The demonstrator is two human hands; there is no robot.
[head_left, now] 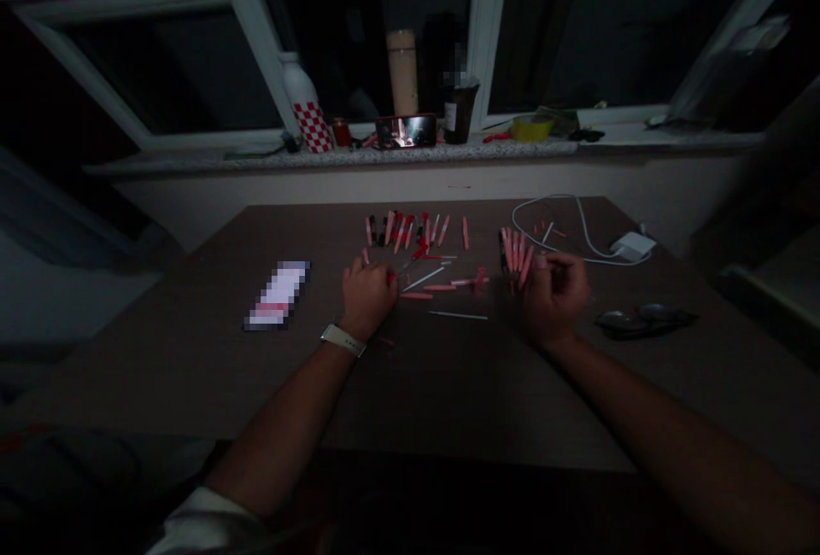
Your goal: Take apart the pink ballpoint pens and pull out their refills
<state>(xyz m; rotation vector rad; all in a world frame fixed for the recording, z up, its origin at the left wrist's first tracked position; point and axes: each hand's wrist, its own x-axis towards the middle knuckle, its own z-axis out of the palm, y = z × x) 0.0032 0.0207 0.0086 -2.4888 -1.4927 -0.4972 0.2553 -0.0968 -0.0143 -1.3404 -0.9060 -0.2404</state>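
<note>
My left hand (366,295), with a pale watch on the wrist, rests on the brown table (192,341), fingers curled around a small red piece beside loose pink pen parts (442,282). My right hand (554,290) is curled too, pinching a small pink piece at its fingertips, next to a neat bunch of pink pens (516,252). A row of red and pink pens (410,230) lies further back. A thin white refill (458,315) lies between my hands.
A white charger with its cable (631,246) lies at the back right, dark glasses (641,320) to the right of my right hand. A flat packet (277,295) lies left. The window sill holds a phone (406,131), bottles and a yellow bowl (531,127).
</note>
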